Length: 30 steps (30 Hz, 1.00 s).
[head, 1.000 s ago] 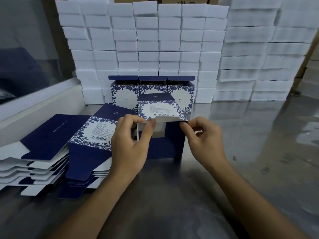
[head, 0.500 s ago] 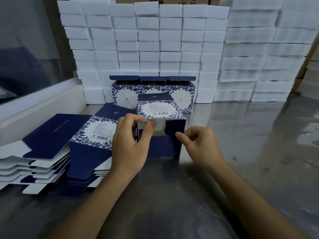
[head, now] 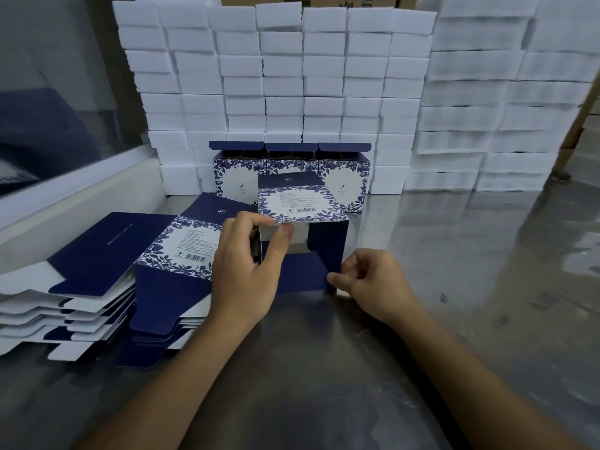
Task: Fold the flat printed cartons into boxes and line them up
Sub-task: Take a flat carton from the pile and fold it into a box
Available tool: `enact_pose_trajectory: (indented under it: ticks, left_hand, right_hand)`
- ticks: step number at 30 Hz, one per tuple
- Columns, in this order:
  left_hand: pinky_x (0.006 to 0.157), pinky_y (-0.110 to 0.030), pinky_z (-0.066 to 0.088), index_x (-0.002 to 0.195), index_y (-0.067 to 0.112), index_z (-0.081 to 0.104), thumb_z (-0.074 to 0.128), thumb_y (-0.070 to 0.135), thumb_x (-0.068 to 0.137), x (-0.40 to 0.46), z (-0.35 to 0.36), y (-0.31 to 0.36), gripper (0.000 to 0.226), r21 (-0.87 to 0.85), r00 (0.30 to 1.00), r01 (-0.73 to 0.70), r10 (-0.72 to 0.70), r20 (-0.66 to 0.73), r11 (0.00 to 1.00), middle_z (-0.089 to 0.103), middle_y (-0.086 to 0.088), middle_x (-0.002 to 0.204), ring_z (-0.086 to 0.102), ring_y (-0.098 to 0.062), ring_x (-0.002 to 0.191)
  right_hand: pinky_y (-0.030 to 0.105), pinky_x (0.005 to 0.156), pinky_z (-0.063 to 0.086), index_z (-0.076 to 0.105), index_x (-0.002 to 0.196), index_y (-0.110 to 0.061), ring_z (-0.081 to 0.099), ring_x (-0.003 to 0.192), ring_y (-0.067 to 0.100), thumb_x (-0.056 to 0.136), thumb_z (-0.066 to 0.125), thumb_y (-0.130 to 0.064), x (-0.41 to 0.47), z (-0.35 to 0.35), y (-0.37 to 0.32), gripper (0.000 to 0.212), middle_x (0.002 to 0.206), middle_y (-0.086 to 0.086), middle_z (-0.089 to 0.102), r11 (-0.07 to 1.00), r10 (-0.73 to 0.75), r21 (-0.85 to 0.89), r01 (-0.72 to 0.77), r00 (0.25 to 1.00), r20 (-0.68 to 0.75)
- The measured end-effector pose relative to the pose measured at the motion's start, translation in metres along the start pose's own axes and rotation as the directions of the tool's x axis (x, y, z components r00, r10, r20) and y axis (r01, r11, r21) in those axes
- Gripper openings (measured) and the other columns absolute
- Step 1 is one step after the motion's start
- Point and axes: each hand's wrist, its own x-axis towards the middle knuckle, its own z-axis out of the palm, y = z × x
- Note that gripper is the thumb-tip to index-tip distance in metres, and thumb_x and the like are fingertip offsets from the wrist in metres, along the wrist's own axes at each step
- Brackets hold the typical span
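Your right hand [head: 373, 282] has dropped from the top edge of the half-formed carton [head: 302, 222] to its lower corner, where your fingers [head: 336, 280] now pinch the edge of the navy bottom flap [head: 300, 276]. Your left hand [head: 246, 271] hasn't moved: it grips the carton's left wall, thumb pressed against the inner side flap under the barcode panel. The carton stands squared up on the steel surface [head: 324, 368], open end toward you, just in front of the row of three finished boxes [head: 290, 167] against the white foam blocks [head: 276, 76]. That shift suggests the tube is now squared and you are moving on to closing the end; the bottom flap looks ready to fold up. The stack of flat cartons [head: 113, 271] waits beside your left hand, so plenty remains to fold.
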Motion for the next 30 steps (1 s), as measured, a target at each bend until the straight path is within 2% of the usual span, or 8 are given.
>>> enact_pose_trajectory:
  ticks: [3, 5, 7, 10, 14, 17, 21, 30]
  left_hand:
    - [0.070, -0.011, 0.042, 0.102, 0.030, 0.057, 0.047, 0.064, 0.084, -0.001, -0.001, 0.000, 0.039, 0.011, 0.999, -0.013, 0.013, 0.035, 1.000, 0.053, 0.012, 0.102, 0.053, 0.001, 0.094]
    - [0.073, -0.009, 0.041, 0.104, 0.030, 0.057, 0.047, 0.060, 0.084, -0.002, -0.001, 0.002, 0.037, -0.021, 0.996, -0.033, 0.035, 0.083, 0.999, 0.053, 0.011, 0.105, 0.054, 0.000, 0.097]
    - [0.084, -0.016, 0.042, 0.106, 0.026, 0.060, 0.044, 0.056, 0.088, -0.003, -0.002, 0.003, 0.038, -0.125, 0.988, -0.040, 0.058, 0.144, 0.991, 0.055, 0.006, 0.109, 0.056, -0.005, 0.104]
    - [0.089, -0.034, 0.048, 0.116, 0.026, 0.061, 0.035, 0.053, 0.094, -0.004, -0.002, 0.003, 0.044, -0.220, 0.979, -0.016, 0.061, 0.197, 0.975, 0.057, 0.005, 0.113, 0.058, -0.011, 0.107]
    - [0.075, -0.018, 0.048, 0.118, 0.048, 0.044, 0.040, 0.062, 0.089, -0.006, 0.002, -0.003, 0.033, -0.089, 0.976, -0.025, 0.044, 0.213, 0.996, 0.056, 0.025, 0.113, 0.059, 0.000, 0.097]
    - [0.067, -0.019, 0.045, 0.101, 0.036, 0.043, 0.045, 0.066, 0.086, -0.007, 0.004, -0.009, 0.033, -0.008, 0.983, -0.004, 0.005, 0.184, 1.000, 0.059, 0.015, 0.094, 0.059, -0.004, 0.080]
    - [0.061, -0.013, 0.035, 0.076, 0.033, 0.035, 0.044, 0.051, 0.098, -0.005, 0.003, -0.010, 0.030, 0.127, 0.983, -0.122, 0.102, 0.152, 0.984, 0.043, 0.009, 0.078, 0.046, -0.007, 0.069]
    - [0.055, -0.020, 0.026, 0.073, 0.022, 0.032, 0.038, 0.029, 0.100, 0.000, 0.000, -0.009, 0.028, 0.221, 0.978, -0.192, 0.169, 0.119, 0.956, 0.035, 0.012, 0.075, 0.040, -0.007, 0.064]
  right_hand:
    - [0.034, 0.072, 0.057, 0.051, 0.122, -0.036, 0.067, 0.082, 0.011, 0.087, 0.074, -0.041, -0.005, 0.004, -0.010, 0.042, 0.097, -0.004, 0.066, 0.983, -0.088, 0.152, 0.101, 0.992, -0.090]
    - [0.028, 0.079, 0.057, 0.040, 0.136, -0.043, 0.062, 0.104, 0.009, 0.088, 0.067, -0.048, -0.006, 0.002, -0.017, 0.055, 0.124, -0.008, 0.055, 0.943, -0.163, 0.264, 0.203, 0.973, -0.165]
    - [0.016, 0.078, 0.054, 0.046, 0.129, -0.046, 0.055, 0.111, 0.000, 0.088, 0.058, -0.054, -0.008, -0.002, -0.024, 0.043, 0.128, -0.015, 0.049, 0.921, -0.211, 0.278, 0.271, 0.950, -0.228]
    - [0.007, 0.072, 0.045, 0.058, 0.102, -0.041, 0.053, 0.106, -0.004, 0.095, 0.053, -0.047, -0.007, -0.006, -0.028, 0.010, 0.117, -0.008, 0.054, 0.931, -0.207, 0.237, 0.277, 0.937, -0.282]
    - [0.006, 0.070, 0.040, 0.058, 0.079, -0.029, 0.054, 0.089, -0.001, 0.094, 0.052, -0.046, -0.006, -0.012, -0.032, 0.023, 0.098, 0.004, 0.057, 0.929, -0.205, 0.196, 0.313, 0.879, -0.430]
    - [0.005, 0.071, 0.040, 0.062, 0.078, -0.019, 0.052, 0.085, -0.005, 0.097, 0.060, -0.031, -0.006, -0.012, -0.033, 0.023, 0.098, 0.010, 0.058, 0.925, -0.229, 0.171, 0.338, 0.859, -0.458]
    - [0.006, 0.071, 0.041, 0.062, 0.074, -0.024, 0.056, 0.087, 0.005, 0.095, 0.063, -0.032, -0.008, -0.009, -0.037, 0.022, 0.099, 0.010, 0.057, 0.917, -0.209, 0.222, 0.331, 0.874, -0.439]
    - [0.016, 0.080, 0.042, 0.063, 0.072, -0.021, 0.051, 0.091, 0.002, 0.094, 0.064, -0.032, -0.008, -0.007, -0.037, 0.024, 0.094, 0.012, 0.061, 0.914, -0.223, 0.229, 0.335, 0.887, -0.405]
